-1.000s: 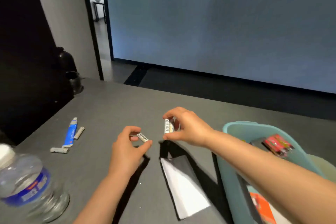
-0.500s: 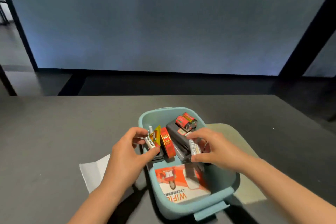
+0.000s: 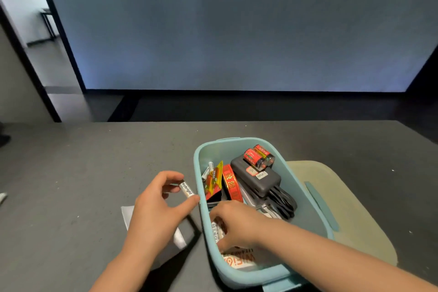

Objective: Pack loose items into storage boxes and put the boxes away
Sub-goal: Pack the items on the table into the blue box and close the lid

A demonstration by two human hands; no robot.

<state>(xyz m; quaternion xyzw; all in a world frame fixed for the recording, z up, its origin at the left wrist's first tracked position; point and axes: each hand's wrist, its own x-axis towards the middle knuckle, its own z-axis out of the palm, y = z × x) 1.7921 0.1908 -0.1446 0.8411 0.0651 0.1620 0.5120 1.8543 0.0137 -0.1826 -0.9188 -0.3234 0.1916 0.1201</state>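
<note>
Head view: your left hand point(image 3: 157, 206) pinches a white battery point(image 3: 186, 189) between thumb and fingertips, just left of the teal storage box point(image 3: 305, 199) on the dark table point(image 3: 71, 173). Your right hand point(image 3: 233, 224) reaches into the box's near end, fingers curled around white batteries point(image 3: 216, 232). Farther inside lie red batteries point(image 3: 257, 157), a black power bank point(image 3: 258, 181) and a red tape roll point(image 3: 231, 184). A beige lid point(image 3: 350, 208) lies under the box's right side.

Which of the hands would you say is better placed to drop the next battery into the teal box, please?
Probably the right hand: it is already inside the teal box, low over the contents with white batteries. The left hand pinches its white battery outside the rim.
</note>
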